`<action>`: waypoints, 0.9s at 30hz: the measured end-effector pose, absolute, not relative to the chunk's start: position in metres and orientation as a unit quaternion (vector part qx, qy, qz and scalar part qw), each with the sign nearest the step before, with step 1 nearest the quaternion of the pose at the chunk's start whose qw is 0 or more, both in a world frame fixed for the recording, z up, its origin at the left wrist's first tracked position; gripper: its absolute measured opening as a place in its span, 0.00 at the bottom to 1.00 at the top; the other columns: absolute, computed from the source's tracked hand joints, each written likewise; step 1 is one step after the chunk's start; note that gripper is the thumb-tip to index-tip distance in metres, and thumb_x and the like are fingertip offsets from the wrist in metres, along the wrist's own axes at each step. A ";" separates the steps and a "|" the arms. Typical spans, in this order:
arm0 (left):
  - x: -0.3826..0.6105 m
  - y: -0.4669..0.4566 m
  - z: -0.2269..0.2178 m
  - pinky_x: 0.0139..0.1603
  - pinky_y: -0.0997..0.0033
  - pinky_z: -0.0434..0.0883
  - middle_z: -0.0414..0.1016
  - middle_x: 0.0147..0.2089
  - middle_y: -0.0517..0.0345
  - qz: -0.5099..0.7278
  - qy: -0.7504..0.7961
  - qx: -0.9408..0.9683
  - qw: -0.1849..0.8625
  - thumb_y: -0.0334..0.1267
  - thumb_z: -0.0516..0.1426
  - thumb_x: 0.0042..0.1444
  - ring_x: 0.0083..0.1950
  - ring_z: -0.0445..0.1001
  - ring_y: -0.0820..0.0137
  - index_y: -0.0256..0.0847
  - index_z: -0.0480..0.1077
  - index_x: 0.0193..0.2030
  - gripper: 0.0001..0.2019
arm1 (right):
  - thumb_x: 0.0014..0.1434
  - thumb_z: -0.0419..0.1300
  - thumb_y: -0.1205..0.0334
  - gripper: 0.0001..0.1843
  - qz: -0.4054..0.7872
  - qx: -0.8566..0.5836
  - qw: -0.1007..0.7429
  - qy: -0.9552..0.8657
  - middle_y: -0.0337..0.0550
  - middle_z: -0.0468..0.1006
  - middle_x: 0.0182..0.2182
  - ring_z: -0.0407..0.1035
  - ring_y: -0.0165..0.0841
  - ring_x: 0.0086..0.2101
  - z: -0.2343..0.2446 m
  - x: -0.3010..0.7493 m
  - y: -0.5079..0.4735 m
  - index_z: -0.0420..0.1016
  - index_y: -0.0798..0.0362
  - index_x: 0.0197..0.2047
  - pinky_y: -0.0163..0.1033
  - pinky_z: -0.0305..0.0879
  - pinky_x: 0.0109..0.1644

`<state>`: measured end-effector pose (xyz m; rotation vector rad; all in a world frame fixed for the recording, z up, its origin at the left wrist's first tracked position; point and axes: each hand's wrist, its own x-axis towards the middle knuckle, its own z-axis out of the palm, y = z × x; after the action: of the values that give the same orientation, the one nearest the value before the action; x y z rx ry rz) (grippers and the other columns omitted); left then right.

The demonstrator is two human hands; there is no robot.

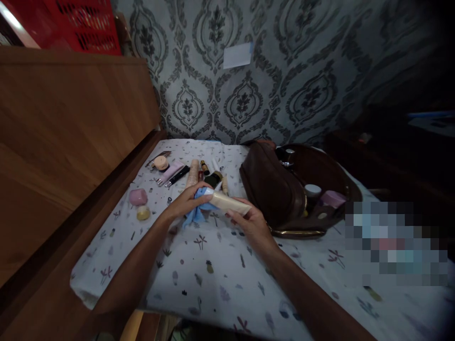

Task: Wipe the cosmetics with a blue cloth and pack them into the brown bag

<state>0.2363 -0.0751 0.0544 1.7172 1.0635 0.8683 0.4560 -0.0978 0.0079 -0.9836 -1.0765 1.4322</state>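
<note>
My left hand point(185, 201) is closed on a light blue cloth point(195, 215), pressing it around the white cap end of a cream-coloured squeeze tube point(227, 202). The tube's flat end is gripped by my right hand point(254, 222), thumb on its near side. Just beyond my hands lie a beige bottle point(193, 173), a dark green jar point(213, 179), a small amber bottle point(204, 166), a black tube point(177, 175) and a lilac tube point(170, 172). To the right stands an unzipped brown bag point(272, 187).
Cosmetics inside the bag include a white-lidded jar point(313, 190). Left are a pink jar point(138, 196), a yellow-lidded jar point(143, 213) and a peach-lidded jar point(161, 163). A patterned cloth point(213, 284) covers the surface. A wooden cabinet point(71, 128) borders it; a patterned wall rises behind.
</note>
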 end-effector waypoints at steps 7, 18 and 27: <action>0.243 -0.072 0.047 0.23 0.75 0.59 0.60 0.25 0.65 0.376 0.473 0.676 0.421 0.67 0.52 0.59 0.25 0.61 0.74 0.39 0.66 0.33 0.28 | 0.45 0.73 0.55 0.25 0.578 -0.396 0.522 -0.486 0.40 0.80 0.38 0.65 0.29 0.29 0.007 0.456 -0.099 0.80 0.49 0.47 0.36 0.64 0.33; 0.245 -0.072 0.046 0.23 0.76 0.61 0.63 0.26 0.64 0.392 0.478 0.666 0.418 0.66 0.51 0.59 0.25 0.62 0.73 0.39 0.68 0.35 0.28 | 0.47 0.72 0.42 0.28 0.623 -0.388 0.525 -0.431 0.43 0.81 0.38 0.73 0.33 0.33 0.010 0.455 -0.102 0.80 0.51 0.47 0.33 0.66 0.29; 0.241 -0.076 0.053 0.39 0.72 0.70 0.72 0.41 0.57 0.392 0.428 0.686 0.438 0.60 0.57 0.59 0.38 0.71 0.68 0.39 0.72 0.51 0.26 | 0.42 0.76 0.44 0.27 0.690 -0.377 0.524 -0.326 0.42 0.81 0.36 0.74 0.33 0.30 0.013 0.455 -0.100 0.77 0.50 0.41 0.33 0.68 0.24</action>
<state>0.2414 -0.0758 0.0534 1.7048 1.0649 0.9753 0.4547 -0.1002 0.0133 -0.9032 -0.7794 1.6516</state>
